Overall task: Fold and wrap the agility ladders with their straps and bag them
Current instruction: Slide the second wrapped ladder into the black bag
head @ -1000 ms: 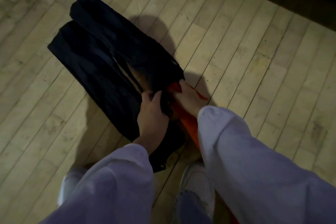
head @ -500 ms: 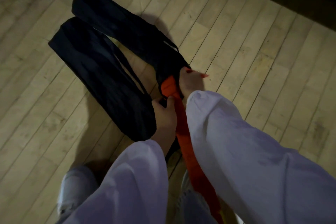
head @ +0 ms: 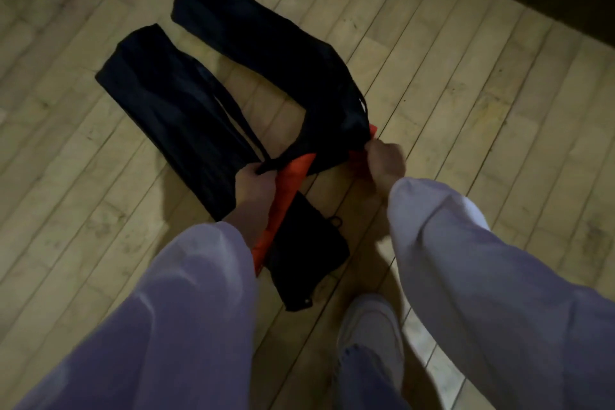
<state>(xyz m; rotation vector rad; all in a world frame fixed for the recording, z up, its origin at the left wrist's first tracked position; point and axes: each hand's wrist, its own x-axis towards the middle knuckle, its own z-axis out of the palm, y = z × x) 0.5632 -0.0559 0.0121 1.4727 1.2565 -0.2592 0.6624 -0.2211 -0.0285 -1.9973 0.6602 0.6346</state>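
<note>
While two hands (head: 254,183) (head: 386,160) grip one, three bags (head: 283,50) (head: 173,110) (head: 309,253) show.

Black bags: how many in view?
3: left bag flat on the floor; upper bag gripped by left hand and right hand; small bag near the shoe. Sleeves may hide more.
</note>
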